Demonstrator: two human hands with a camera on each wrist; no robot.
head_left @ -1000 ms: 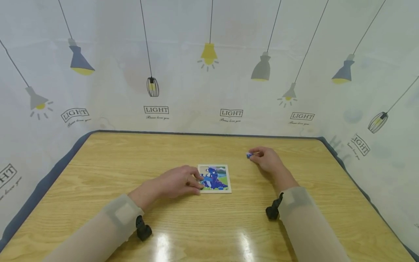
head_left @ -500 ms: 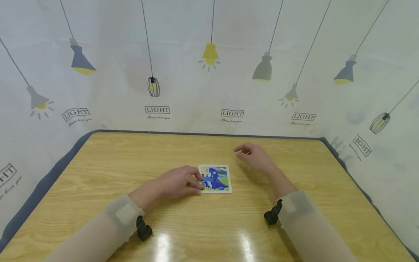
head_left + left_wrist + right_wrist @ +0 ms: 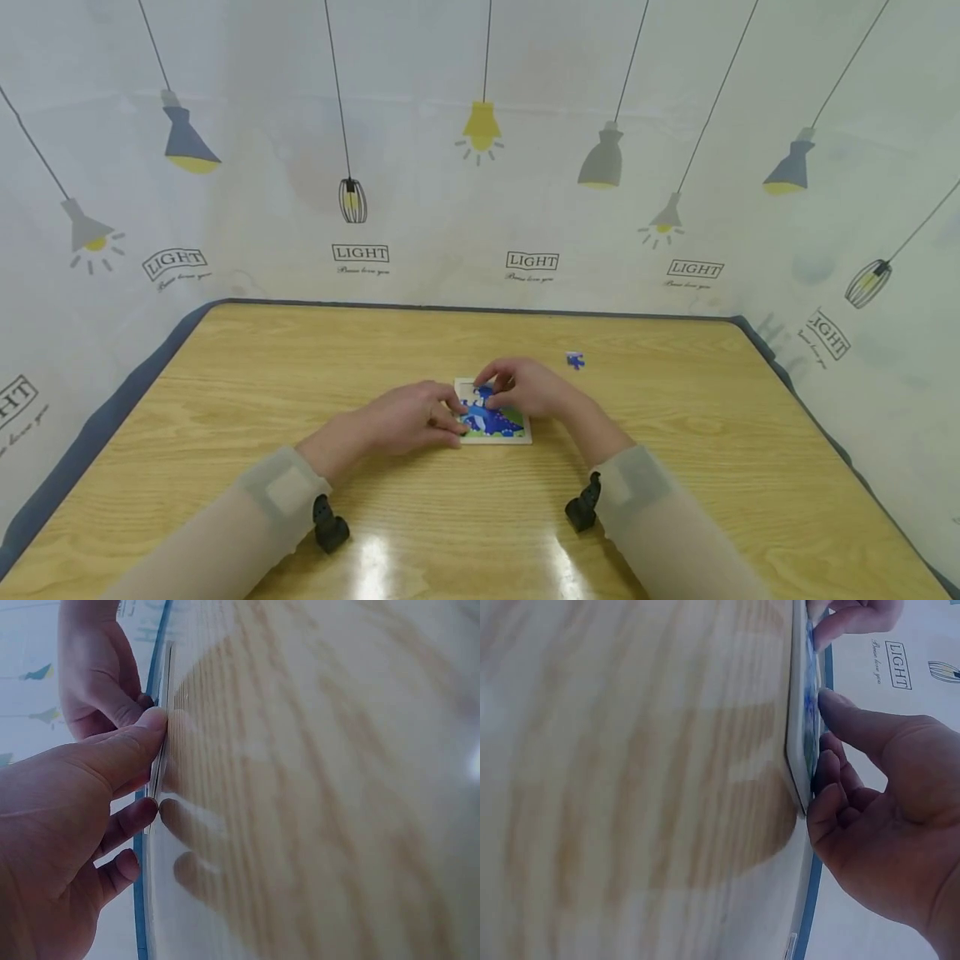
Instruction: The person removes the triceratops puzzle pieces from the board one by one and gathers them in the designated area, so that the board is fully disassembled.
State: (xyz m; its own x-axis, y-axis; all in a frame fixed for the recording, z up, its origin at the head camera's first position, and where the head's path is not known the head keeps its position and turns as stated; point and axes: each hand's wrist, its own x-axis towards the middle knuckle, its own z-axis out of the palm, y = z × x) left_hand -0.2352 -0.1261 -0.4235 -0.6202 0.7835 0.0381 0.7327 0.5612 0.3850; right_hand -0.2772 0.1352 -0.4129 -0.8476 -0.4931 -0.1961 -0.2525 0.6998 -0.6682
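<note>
A small square jigsaw puzzle (image 3: 495,442) in a white frame lies mid-table in the head view, with a blue dinosaur picture. My left hand (image 3: 405,418) grips its left side, the thumb at the near left corner and the fingertips on the picture. Over the puzzle's upper right part reaches my right hand (image 3: 536,388); its thumb and index fingertips touch the picture and stand apart. The right wrist view shows that hand's other fingers (image 3: 826,806) curled by the frame's edge. A loose blue-and-white puzzle piece (image 3: 575,361) lies on the table beyond the right hand.
The wooden table (image 3: 300,354) has a dark blue edge strip (image 3: 465,308). Behind and beside it hangs a pale wall covering (image 3: 420,167) printed with lamps. A black wrist camera (image 3: 330,525) sits on the left cuff, another camera (image 3: 582,504) on the right.
My right hand has let go of the loose piece, leaving it on the table, and moved left and nearer, onto the puzzle. The left hand stays at the puzzle's left side.
</note>
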